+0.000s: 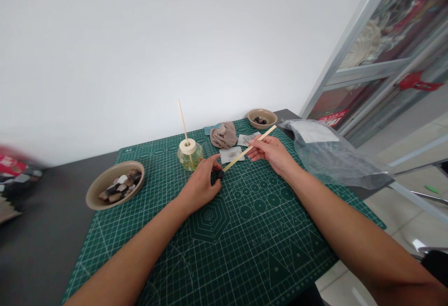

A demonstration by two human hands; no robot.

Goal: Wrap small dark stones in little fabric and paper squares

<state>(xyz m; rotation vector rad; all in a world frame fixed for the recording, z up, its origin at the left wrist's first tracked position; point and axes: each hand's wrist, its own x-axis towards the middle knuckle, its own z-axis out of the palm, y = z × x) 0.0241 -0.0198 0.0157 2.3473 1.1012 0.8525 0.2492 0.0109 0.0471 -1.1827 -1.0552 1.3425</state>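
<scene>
A: Quick q: what's the L hand [201, 185] doing?
B: It's closing thumb + fingertips round a black lump [220, 174], low over the mat [245, 231]. I'm not seeing how hard it's pressing.
A: And the R hand [271, 151]?
B: It's gripping a pale stick [242, 155] btwn thumb & fingers, nearer the upper end. The stick's slanting down-left, its low end reaching the lump. Can't tell if they're touching, or if it's 1 stick or 2 lying tog.
A: Any tips, ASAP?
B: IMO the L hand's helping most by bracing the lump w/ fingertips wide of the stick's end. A light R grip is giving finer control; a stiff wrist is risking a slip.
A: What's sitting nearby?
B: Paper [229, 155] is lying just past the stick's low end, w/ a cloth [224, 135] behind it. A bottle [196, 153] is standing beyond the L hand, holding an upright reed [182, 123], so that elbow's wanting care, esp. if it's swinging out. A bowl [91, 198] of stones [121, 188] is resting farther L.
</scene>
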